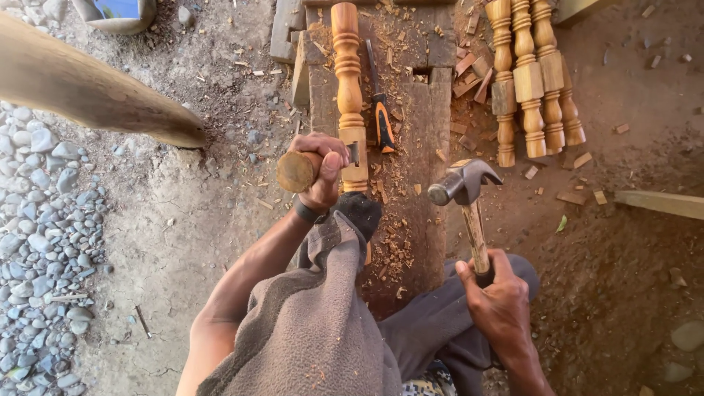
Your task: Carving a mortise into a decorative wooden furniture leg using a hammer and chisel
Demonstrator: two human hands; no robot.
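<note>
Chips litter table (pixel 433 110); left hand (pixel 320 170) grips chisel handle (pixel 297 171) against spindle (pixel 349 95), right hand (pixel 499 304) fisted on hammer (pixel 466 192); screwdriver (pixel 380 110) beside spindle.

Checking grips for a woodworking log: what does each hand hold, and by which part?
Right hand holds a claw hammer near the end of its wooden handle. Left hand grips a chisel's round wooden handle against the turned spindle.

We see four spare balusters (pixel 529 77) stacked at right; grey pebbles (pixel 44 213) at left; a screwdriver (pixel 381 110) on the bench (pixel 422 125).
</note>
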